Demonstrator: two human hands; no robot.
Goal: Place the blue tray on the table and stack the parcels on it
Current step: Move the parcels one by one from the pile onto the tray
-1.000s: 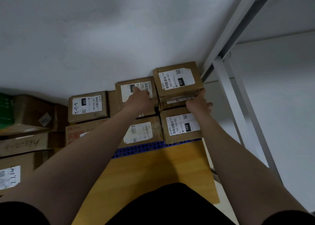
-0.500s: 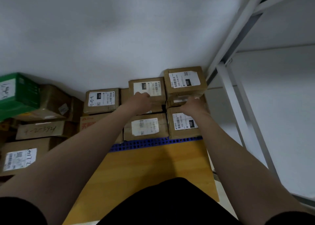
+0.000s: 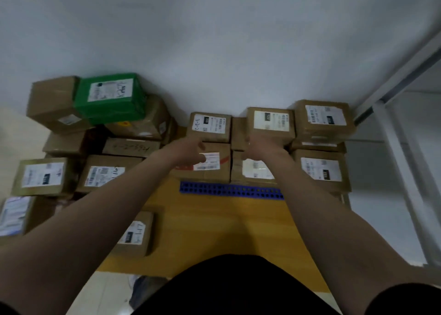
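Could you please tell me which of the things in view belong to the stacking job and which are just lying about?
Part of the job:
blue tray
stacked parcels
wooden table
loose parcels on the left
left hand
right hand

Just lying about:
white metal frame
white wall

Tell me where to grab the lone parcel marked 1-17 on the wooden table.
Grip the 1-17 parcel by its left and right side walls, coming from above. It lies flat, label up, apart from the other parcels, so both sides look free. The left hand is nearer.
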